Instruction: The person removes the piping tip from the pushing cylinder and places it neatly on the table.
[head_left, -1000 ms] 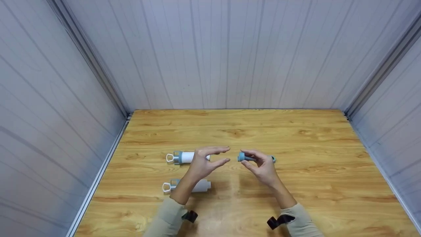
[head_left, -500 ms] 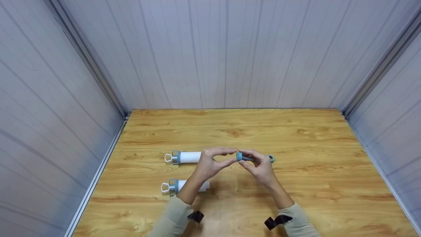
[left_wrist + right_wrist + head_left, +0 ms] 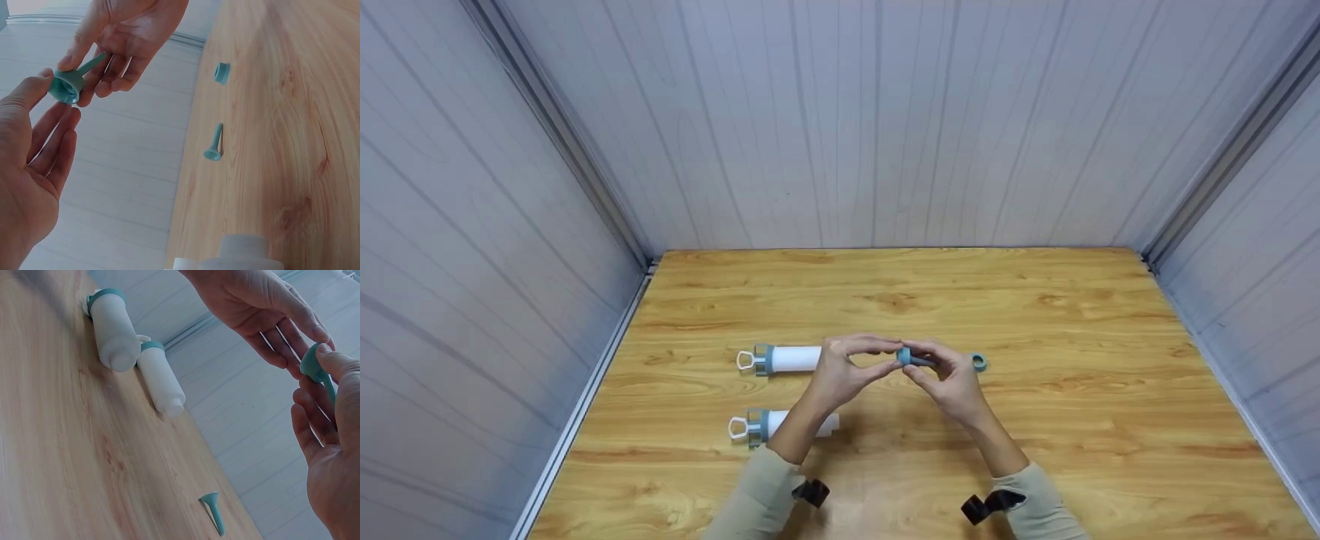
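Between both hands, above the table, is a teal funnel-shaped nozzle (image 3: 904, 356) with a wide hollow end and a thin stem. My right hand (image 3: 958, 386) pinches it just behind the wide end, with the stem pointing back toward the palm. From the other side, my left hand (image 3: 840, 375) holds the rim between thumb and fingertips. In the left wrist view, the nozzle's opening (image 3: 66, 90) faces the left palm. A second teal nozzle (image 3: 214, 149) lies on the table with a short teal ring (image 3: 222, 73) beyond it.
Two white cylinders (image 3: 796, 358) (image 3: 781, 422) with teal collars and white loop handles lie on the left of the wooden table (image 3: 1072, 420). My left hand and forearm partly cover them in the head view. Pale panel walls (image 3: 840, 127) enclose the back and sides.
My left hand has moved right, from an open pose apart from the nozzle to holding its rim. The right hand has shifted slightly left with the nozzle.
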The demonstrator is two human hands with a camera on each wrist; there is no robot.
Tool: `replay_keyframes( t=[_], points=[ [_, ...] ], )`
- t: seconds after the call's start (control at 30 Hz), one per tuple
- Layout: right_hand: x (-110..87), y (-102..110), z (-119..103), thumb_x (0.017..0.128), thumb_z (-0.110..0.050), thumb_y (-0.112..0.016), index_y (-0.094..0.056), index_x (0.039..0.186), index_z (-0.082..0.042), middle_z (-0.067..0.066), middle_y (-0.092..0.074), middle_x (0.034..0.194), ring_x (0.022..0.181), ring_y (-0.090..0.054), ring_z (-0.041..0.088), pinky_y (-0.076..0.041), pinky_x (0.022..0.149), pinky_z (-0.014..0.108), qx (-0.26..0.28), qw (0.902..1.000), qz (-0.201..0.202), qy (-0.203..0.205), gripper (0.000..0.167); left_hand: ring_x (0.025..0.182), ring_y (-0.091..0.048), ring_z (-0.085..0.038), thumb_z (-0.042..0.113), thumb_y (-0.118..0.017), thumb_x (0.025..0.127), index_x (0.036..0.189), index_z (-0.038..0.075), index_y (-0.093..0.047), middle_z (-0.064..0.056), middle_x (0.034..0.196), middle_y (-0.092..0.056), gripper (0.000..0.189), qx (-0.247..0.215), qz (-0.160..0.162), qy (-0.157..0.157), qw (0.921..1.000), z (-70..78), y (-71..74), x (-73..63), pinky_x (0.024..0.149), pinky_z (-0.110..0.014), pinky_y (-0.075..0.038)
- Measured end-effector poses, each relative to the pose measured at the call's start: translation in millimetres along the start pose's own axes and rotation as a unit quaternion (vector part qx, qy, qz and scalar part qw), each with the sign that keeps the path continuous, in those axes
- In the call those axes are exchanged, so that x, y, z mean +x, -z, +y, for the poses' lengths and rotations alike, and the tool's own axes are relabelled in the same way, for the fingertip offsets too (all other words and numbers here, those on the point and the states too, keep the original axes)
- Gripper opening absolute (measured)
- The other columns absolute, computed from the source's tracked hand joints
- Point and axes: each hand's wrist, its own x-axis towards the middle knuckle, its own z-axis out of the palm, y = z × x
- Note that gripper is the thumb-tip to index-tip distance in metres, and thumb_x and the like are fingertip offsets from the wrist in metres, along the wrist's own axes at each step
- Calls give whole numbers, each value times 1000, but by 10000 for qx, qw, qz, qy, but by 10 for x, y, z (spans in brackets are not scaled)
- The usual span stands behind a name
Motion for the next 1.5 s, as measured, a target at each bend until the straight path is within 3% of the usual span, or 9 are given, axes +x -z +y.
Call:
replay_keyframes(
  t=[0.27,0.43,0.77,1.17,1.33,1.5],
  points=[
    [5,0,-17,94,26,-68,-67,132,22,-15,-80,133,122,-76,1,-61,105,19,-7,10000,18,61,38,115,-85,-32,13,-88,98,119,8,-89,-13,121,-87,21,-78,2,-25,10000,6,-3,19,98,-35,-69],
    [12,10,-20,94,26,-68,-66,132,24,-14,-80,132,121,-77,1,-61,105,19,27,10000,-8,86,38,114,-85,-33,11,-88,98,118,7,-89,-13,121,-87,20,-141,27,-70,9999,16,-7,25,97,-40,-70],
    [-1,68,-4,92,26,-70,-63,137,22,-13,-79,127,116,-75,2,-62,102,19,-153,9997,-102,128,46,113,-85,-32,12,-89,98,118,10,-90,-11,118,-88,20,-46,69,159,9998,38,41,12,99,-39,-69],
    [-28,129,-29,90,28,-70,-64,133,24,-14,-80,122,111,-77,1,-62,96,18,-283,9995,19,139,43,111,-85,-32,11,-90,97,117,8,-89,-12,119,-88,20,39,210,-96,9997,42,113,21,97,-39,-69],
    [-42,139,-10,90,29,-69,-65,130,26,-8,-83,123,111,-79,2,-63,96,18,-151,9997,48,199,40,111,-85,-32,11,-89,97,117,8,-89,-12,118,-88,20,6,209,-152,9997,30,114,21,97,-40,-70],
    [-46,157,-24,93,27,-68,-65,126,28,-8,-84,122,110,-79,2,-64,95,18,-5,9999,121,-6,34,111,-85,-33,10,-88,98,118,7,-89,-13,120,-87,20,-109,148,-136,9997,22,107,20,97,-40,-70]
  ],
)
